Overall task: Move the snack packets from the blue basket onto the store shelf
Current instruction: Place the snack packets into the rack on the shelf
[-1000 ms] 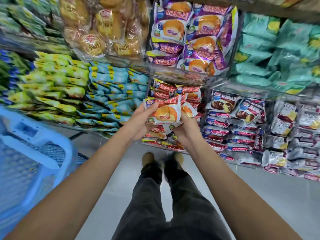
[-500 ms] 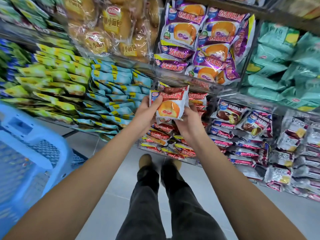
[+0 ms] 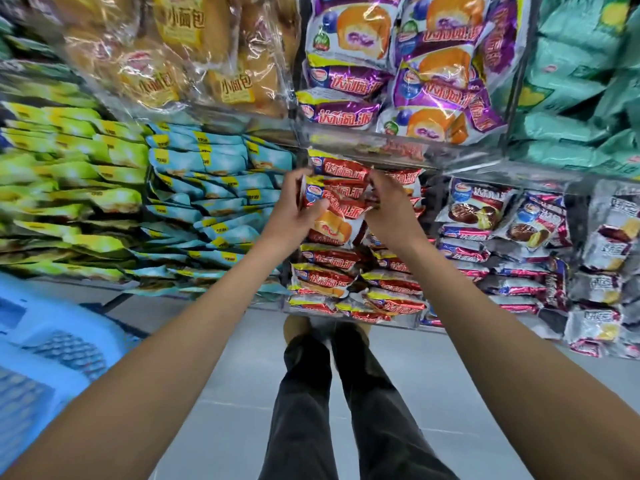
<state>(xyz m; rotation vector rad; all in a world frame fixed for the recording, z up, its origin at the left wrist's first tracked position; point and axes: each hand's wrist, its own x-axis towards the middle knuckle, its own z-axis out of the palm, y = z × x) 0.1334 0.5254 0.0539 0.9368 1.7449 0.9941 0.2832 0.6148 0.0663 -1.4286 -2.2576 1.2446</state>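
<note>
Red-and-white packet (image 3: 334, 216) picturing a golden cake, gripped by left hand (image 3: 294, 216) and right hand (image 3: 388, 209) against shelf (image 3: 367, 150).

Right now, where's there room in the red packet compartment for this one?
Little. The red packets fill it nearly to the clear shelf edge. The only slot is the thin gap on top, where the left hand and right hand hold the packet. Neighbouring blue packets are packed too.
</note>
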